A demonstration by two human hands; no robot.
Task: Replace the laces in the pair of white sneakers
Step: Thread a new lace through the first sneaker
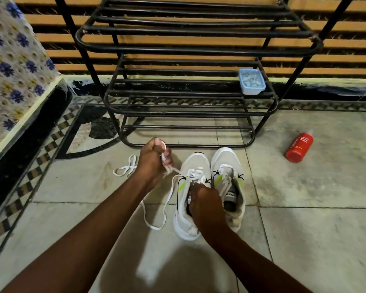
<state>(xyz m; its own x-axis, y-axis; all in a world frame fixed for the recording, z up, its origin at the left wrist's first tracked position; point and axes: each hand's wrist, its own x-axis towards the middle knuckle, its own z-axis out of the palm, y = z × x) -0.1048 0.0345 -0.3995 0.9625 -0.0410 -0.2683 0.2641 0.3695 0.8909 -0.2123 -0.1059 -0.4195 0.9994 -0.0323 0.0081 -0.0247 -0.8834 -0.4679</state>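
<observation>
Just in front of the shoe rack (190, 115), on bare tiled floor, stand the laced sneaker (195, 163) and its pair (226, 157). My left hand (153, 157) is fisted round the lace (155, 227), pulling it taut. My right hand (205, 199) curls over the laced sneaker's throat, fingertips hidden, so I cannot tell its grip.

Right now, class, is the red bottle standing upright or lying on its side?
Lying on its side: the red bottle rests lengthwise on the floor, and its label lettering runs sideways.
</observation>
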